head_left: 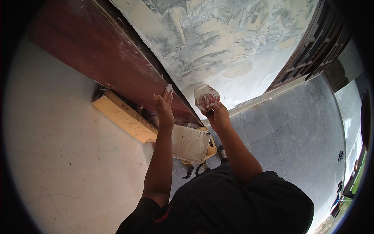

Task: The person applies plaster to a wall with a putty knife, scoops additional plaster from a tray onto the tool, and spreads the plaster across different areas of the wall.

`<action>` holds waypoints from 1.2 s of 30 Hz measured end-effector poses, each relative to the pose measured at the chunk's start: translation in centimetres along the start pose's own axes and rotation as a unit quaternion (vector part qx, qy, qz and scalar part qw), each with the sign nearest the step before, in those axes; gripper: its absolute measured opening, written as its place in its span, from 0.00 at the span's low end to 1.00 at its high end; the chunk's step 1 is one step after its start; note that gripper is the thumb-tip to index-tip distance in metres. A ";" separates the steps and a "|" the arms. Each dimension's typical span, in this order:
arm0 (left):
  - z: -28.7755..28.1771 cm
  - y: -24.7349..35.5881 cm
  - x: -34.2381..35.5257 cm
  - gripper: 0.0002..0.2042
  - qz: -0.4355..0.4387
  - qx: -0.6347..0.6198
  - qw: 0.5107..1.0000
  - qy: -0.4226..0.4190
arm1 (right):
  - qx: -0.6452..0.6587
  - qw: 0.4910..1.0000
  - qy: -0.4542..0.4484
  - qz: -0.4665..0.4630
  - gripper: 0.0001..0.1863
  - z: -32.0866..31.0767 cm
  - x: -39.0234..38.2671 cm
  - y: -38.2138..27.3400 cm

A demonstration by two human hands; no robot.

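My right hand (219,117) is closed on a broad, flat scraper (207,97). The scraper's blade is smeared with white putty over a reddish surface, and it is held up in front of the wall (218,46). Grey and cream strokes of putty cover that wall. My left hand (165,109) is raised beside the dark red door panel (113,50), its fingers stretched out and apart. White putty clings to its fingertips. Whether the left hand touches the panel, I cannot tell.
Below my hands stands a yellow plastic stool (212,147) with a putty-smeared pale sheet (189,142) on it. A long cardboard box (124,117) lies left of my left forearm. Grey floor tiles (280,128) spread to the right, under a barred window (307,48).
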State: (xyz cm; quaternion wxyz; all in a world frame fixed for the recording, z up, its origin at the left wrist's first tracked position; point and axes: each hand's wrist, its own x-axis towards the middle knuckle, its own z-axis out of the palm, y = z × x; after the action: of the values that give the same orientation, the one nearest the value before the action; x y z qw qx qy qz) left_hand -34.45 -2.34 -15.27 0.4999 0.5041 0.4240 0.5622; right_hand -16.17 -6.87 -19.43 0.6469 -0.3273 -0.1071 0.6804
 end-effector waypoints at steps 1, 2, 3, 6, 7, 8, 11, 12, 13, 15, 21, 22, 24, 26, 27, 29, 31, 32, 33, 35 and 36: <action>-0.1 -0.1 0.1 0.48 0.003 -0.004 1.000 0.003 | 0.006 1.000 0.003 0.010 0.20 0.1 0.1 0.0; -0.3 -0.1 0.1 0.48 0.006 -0.009 1.000 0.005 | 0.011 1.000 0.007 0.020 0.20 0.1 0.2 0.0; -0.2 -0.1 0.3 0.48 0.003 -0.007 1.000 0.007 | 0.011 1.000 0.008 0.023 0.20 -0.4 0.5 0.2; -0.2 -0.2 0.6 0.48 0.002 -0.011 1.000 0.011 | 0.024 0.999 0.009 0.024 0.21 -1.6 0.9 0.6; -0.4 -0.3 0.5 0.48 0.002 -0.023 1.000 0.013 | 0.037 0.999 0.024 0.018 0.19 -1.3 0.6 0.4; -0.6 -0.4 0.6 0.48 0.002 -0.035 0.999 0.013 | 0.050 0.998 0.039 0.011 0.17 -1.1 0.4 0.4; -0.4 -0.3 0.9 0.48 0.006 -0.040 0.999 0.001 | 0.013 0.996 0.081 -0.032 0.15 -1.7 0.7 0.8; -0.5 -0.3 1.1 0.48 0.003 -0.039 0.999 -0.008 | 0.019 0.995 0.086 -0.038 0.15 -1.6 0.7 1.0; -0.6 -0.3 1.3 0.47 -0.002 -0.039 0.999 -0.020 | 0.000 0.994 0.089 -0.067 0.14 -1.5 0.8 1.3; -1.1 -0.4 1.6 0.46 -0.013 -0.037 0.998 -0.048 | -0.010 0.989 0.103 -0.103 0.13 -1.1 1.0 2.4; -2.2 -0.2 2.7 0.46 -0.010 -0.023 0.992 -0.120 | -0.413 0.810 0.237 -0.342 0.12 -0.4 2.6 5.0; -2.5 -0.2 2.9 0.46 -0.006 -0.020 0.993 -0.120 | -0.447 0.785 0.250 -0.349 0.16 1.4 1.5 4.2; -2.9 0.0 3.2 0.46 -0.004 -0.016 0.991 -0.130 | -0.450 0.735 0.294 -0.413 0.18 2.1 2.7 4.9; -2.9 0.5 3.5 0.47 -0.009 -0.024 0.989 -0.147 | -0.475 0.673 0.334 -0.457 0.23 2.2 3.9 5.0; -3.0 0.8 3.6 0.47 -0.010 -0.022 0.988 -0.154 | -0.472 0.673 0.340 -0.457 0.23 2.6 4.9 5.4; -2.6 1.0 3.5 0.50 -0.028 -0.045 0.985 -0.164 | -0.576 0.589 0.371 -0.429 0.24 3.2 6.8 6.3; -3.1 0.8 3.6 0.50 -0.032 -0.042 0.984 -0.170 | -0.570 0.627 0.353 -0.397 0.26 5.5 8.2 8.7; -3.1 0.9 3.9 0.51 -0.031 -0.041 0.983 -0.174 | -0.584 0.632 0.333 -0.385 0.26 6.4 8.1 9.8; -3.2 1.0 4.0 0.51 -0.034 -0.042 0.983 -0.177 | -0.600 0.638 0.310 -0.371 0.26 6.9 7.5 11.3; -3.2 1.6 3.8 0.51 -0.035 -0.031 0.981 -0.187 | -0.630 0.620 0.237 -0.403 0.27 6.6 5.1 15.0; -3.5 1.6 4.0 0.51 -0.043 -0.045 0.983 -0.174 | -0.627 0.624 0.216 -0.413 0.27 6.1 3.7 16.2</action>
State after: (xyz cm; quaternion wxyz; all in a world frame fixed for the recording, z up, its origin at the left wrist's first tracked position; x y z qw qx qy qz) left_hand -38.10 1.46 -13.57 0.6121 0.5524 0.3259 0.4626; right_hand -32.63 -3.94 -25.15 0.5028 -0.7123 -0.4894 0.0194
